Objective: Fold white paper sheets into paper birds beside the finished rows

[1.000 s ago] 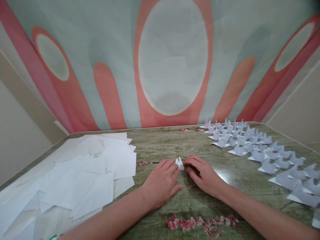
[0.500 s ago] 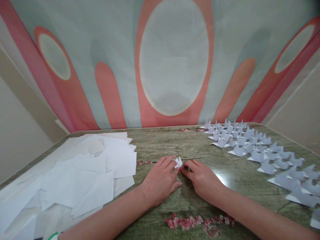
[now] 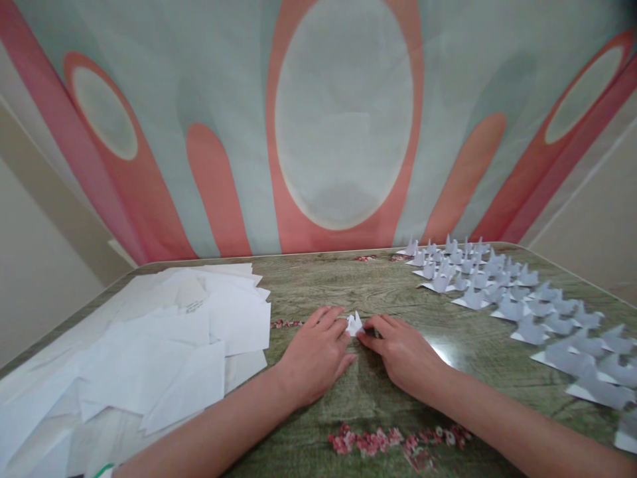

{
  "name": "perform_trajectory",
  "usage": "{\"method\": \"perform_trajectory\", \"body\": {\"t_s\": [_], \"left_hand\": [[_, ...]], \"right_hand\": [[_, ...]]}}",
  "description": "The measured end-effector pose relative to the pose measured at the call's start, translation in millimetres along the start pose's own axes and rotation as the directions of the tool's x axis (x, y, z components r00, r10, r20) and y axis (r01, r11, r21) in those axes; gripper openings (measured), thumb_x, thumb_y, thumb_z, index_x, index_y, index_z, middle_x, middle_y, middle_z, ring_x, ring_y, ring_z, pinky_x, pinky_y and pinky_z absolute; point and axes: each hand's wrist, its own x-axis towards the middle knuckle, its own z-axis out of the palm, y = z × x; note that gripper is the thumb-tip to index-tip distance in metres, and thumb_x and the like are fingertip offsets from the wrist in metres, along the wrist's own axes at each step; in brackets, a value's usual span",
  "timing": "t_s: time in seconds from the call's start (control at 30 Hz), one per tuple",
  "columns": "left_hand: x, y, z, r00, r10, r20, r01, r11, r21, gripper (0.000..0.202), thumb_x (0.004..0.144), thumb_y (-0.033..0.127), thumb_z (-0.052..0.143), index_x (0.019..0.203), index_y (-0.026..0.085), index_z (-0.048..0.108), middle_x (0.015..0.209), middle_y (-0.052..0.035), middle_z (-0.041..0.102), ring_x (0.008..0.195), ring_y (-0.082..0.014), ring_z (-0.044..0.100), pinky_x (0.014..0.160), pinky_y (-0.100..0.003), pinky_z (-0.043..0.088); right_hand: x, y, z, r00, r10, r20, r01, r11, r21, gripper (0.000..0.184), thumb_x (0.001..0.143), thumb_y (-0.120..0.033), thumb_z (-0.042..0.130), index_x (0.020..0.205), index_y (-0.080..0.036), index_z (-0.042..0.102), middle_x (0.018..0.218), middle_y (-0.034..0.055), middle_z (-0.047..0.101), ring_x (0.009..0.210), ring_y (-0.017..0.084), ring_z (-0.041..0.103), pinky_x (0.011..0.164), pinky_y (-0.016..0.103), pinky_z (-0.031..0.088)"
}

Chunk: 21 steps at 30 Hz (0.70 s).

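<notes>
A small folded white paper crane [image 3: 355, 324] stands on the table between my two hands. My right hand [image 3: 401, 348] pinches its right side between thumb and fingers. On the other side my left hand [image 3: 318, 353] rests with fingers stretched out and thumb apart, the fingertips beside or touching the crane's left edge; the exact contact is too small to tell. Many more white paper cranes [image 3: 530, 330] stand in uneven rows along the right side of the table.
A spread pile of white paper sheets [image 3: 186, 338] covers the left side of the wood-patterned table [image 3: 318, 279]. Pink printed flowers [image 3: 371, 441] decorate the surface near the front. Behind the far edge rises a pink and grey-green patterned backdrop [image 3: 343, 166].
My left hand has shifted slightly left, leaving more of the crane in sight. My right hand stays at the crane's right side. The camera view has moved a little.
</notes>
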Motion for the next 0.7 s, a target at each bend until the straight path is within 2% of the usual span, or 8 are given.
{"method": "perform_trajectory", "body": {"t_s": [0.17, 0.33, 0.53, 0.7], "left_hand": [[1.1, 0.6, 5.8, 0.999, 0.034, -0.019, -0.033, 0.999, 0.03, 0.034, 0.087, 0.038, 0.047, 0.11, 0.014, 0.056, 0.112, -0.01, 0.058, 0.122, -0.0231, 0.038, 0.106, -0.041, 0.02], [1.1, 1.9, 11.7, 0.998, 0.018, -0.065, -0.019, 1.0, -0.021, 0.028, 0.087, 0.034, 0.047, 0.102, 0.012, 0.059, 0.098, -0.0086, 0.061, 0.112, -0.022, 0.046, 0.101, -0.038, 0.029], [-0.1, 2.9, 9.7, 0.995, -0.056, -0.083, 0.046, 0.992, -0.117, 0.021, 0.087, 0.028, 0.046, 0.098, 0.016, 0.059, 0.094, -0.007, 0.06, 0.104, -0.0208, 0.049, 0.093, -0.038, 0.037], [-0.1, -0.4, 12.9, 0.973, -0.208, -0.1, 0.178, 0.952, -0.251, 0.014, 0.086, 0.023, 0.046, 0.096, 0.018, 0.055, 0.098, -0.0053, 0.058, 0.098, -0.0194, 0.051, 0.087, -0.037, 0.041]], "right_hand": [[-1.4, 5.5, 8.4, 0.992, 0.027, -0.124, -0.011, 0.992, 0.126, 0.033, 0.082, -0.007, 0.047, 0.098, -0.025, 0.068, 0.093, 0.0073, 0.061, 0.088, 0.02, 0.053, 0.077, 0.035, 0.043], [-0.8, 10.3, 12.6, 0.972, 0.12, -0.203, -0.042, 0.936, 0.35, 0.036, 0.077, -0.003, 0.045, 0.093, -0.025, 0.068, 0.092, 0.0043, 0.062, 0.086, 0.018, 0.056, 0.078, 0.033, 0.045], [5.1, 10.8, 14.8, 0.948, 0.211, -0.24, -0.085, 0.891, 0.447, 0.021, 0.083, -0.015, 0.047, 0.095, -0.021, 0.064, 0.091, 0.0058, 0.06, 0.084, 0.018, 0.056, 0.077, 0.034, 0.046], [6.5, 12.3, 16.7, 0.951, 0.203, -0.234, -0.076, 0.885, 0.459, 0.02, 0.084, -0.018, 0.048, 0.097, -0.021, 0.062, 0.095, 0.0065, 0.059, 0.088, 0.019, 0.056, 0.079, 0.035, 0.045]]}}
